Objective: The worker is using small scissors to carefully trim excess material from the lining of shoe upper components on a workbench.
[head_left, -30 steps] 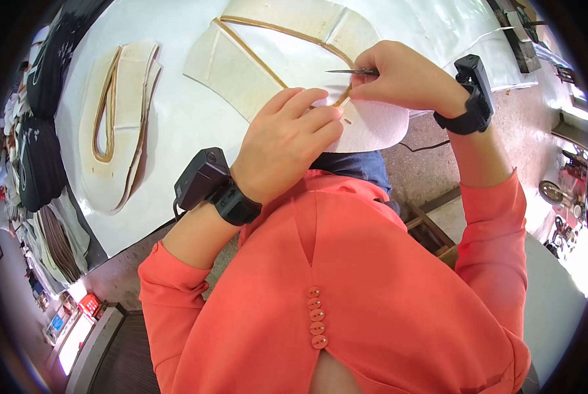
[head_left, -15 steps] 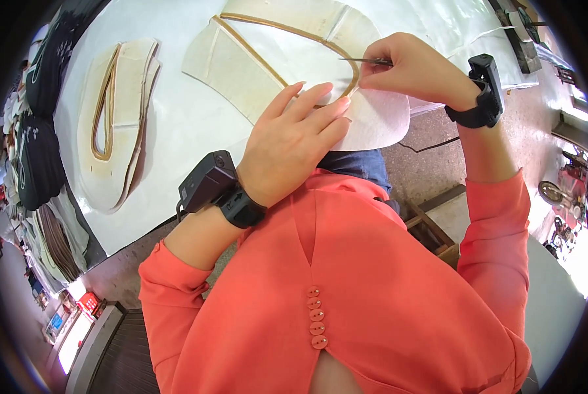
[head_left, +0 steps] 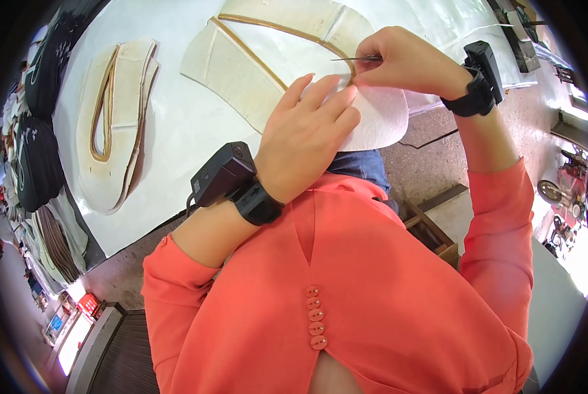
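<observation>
A large cream fabric piece (head_left: 231, 72) with tan-brown edging round a teardrop opening lies at the table's near edge. Over its near part rests my left hand (head_left: 310, 131), fingers loosely spread and nothing held in them. Right of the opening, my right hand (head_left: 399, 62) grips a slim, pointed metal tool (head_left: 356, 58), whose tip points left over the opening. Most of the tool is covered by my fingers, so its exact kind cannot be told. The right thumb and fingertips are close to the edging on the right curve.
A folded stack of similar cream pieces (head_left: 125, 111) lies to the left on the white tabletop (head_left: 169, 144). Dark folded garments (head_left: 39, 157) hang or lie along the left edge. A wooden frame (head_left: 432, 230) stands below the table at the right, near a dark cable (head_left: 428, 143).
My left hand has slid slightly right, its fingertips bunched higher up over the edging. My right hand, with the tool, has shifted a little up and left.
</observation>
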Motion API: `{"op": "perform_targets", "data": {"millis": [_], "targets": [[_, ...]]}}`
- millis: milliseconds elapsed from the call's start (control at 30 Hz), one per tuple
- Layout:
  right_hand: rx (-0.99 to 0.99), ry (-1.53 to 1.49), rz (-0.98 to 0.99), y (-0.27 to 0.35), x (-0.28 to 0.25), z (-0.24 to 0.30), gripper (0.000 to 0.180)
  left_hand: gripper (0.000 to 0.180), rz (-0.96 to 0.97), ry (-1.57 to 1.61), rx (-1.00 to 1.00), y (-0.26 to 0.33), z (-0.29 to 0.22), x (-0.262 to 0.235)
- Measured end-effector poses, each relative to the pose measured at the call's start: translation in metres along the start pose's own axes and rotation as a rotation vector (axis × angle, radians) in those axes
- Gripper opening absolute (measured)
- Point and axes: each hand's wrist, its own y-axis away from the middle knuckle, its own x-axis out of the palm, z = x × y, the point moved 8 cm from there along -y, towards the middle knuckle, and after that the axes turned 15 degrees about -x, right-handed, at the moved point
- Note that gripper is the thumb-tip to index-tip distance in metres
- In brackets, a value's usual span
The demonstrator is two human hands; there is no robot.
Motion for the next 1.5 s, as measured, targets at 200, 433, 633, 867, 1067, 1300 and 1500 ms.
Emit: {"op": "perform_targets", "data": {"millis": [200,433,633,867,1067,1300,1500], "targets": [[-0.009,0.020,0.042,-0.007,-0.005,-0.001,0.026,0.019,0.047,-0.005,-0.020,-0.008,-0.001,0.005],[-0.042,0.043,0.040,-0.014,-0.011,0.001,0.023,0.023,0.032,-0.013,-0.057,-0.006,-0.003,0.005],[-0.012,0.069,0.059,-0.013,-0.008,0.003,0.023,0.031,0.013,0.135,-0.069,0.033,-0.003,-0.003],[-0.068,0.129,-0.007,-0.001,0.021,0.033,0.020,0.040,0.088,0.025,-0.146,0.058,0.026,-0.024],[0.120,-0.001,-0.167,0.000,0.053,0.051,0.022,0.029,-0.032,0.007,-0.202,0.056,0.045,-0.041],[0.169,-0.187,-0.133,0.002,0.050,0.047,0.025,0.026,0.045,0.059,-0.043,0.050,0.019,-0.026],[0.216,-0.137,-0.129,0.007,0.044,0.041,0.027,0.024,0.075,0.047,-0.004,0.046,0.019,-0.026]]}}
